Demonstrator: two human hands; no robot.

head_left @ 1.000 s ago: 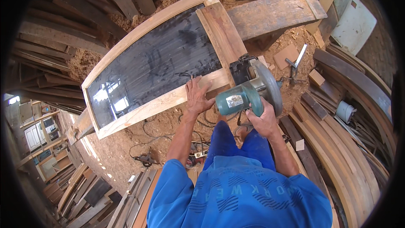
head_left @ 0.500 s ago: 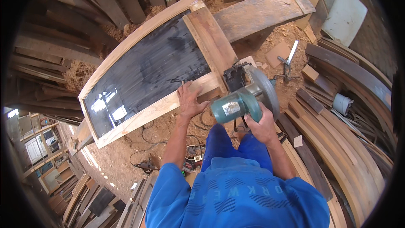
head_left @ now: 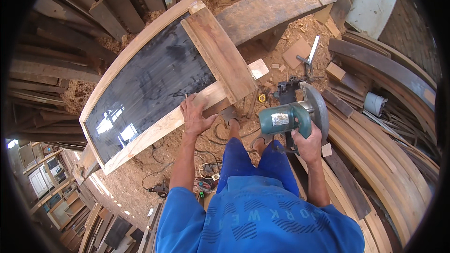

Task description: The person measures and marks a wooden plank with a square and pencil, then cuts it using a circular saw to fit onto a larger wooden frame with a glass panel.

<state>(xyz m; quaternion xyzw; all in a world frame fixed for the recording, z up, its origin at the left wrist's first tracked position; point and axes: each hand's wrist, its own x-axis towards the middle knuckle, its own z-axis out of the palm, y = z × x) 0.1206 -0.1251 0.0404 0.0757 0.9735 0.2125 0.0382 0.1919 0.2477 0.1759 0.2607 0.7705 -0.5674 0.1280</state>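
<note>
A wooden frame (head_left: 140, 144) with a curved far side surrounds a dark glossy panel (head_left: 145, 77). Across its right end lies a wide reddish board (head_left: 224, 58), and a pale rail end (head_left: 258, 68) sticks out beyond it. My left hand (head_left: 196, 116) rests on the near rail, thumb spread and fingertips by the panel's edge; a small thin item at the fingertips is unclear. In my right hand (head_left: 308, 144) is a green circular saw (head_left: 281, 119), gripped by its rear handle. The saw hangs to the right of the frame, apart from the wood.
A worn plank bench (head_left: 276, 11) supports the frame's right side. Sawdust, cables, a yellow tape measure (head_left: 261, 98) and a metal clamp (head_left: 309, 61) are on the ground. Curved timber (head_left: 375, 159) is stacked at right; boards lean at the far side. A power tool (head_left: 159, 188) lies near left.
The saw has moved right, away from the end of the frame, uncovering the projecting rail end. My left hand stays on the near rail. The whole view has shifted slightly.
</note>
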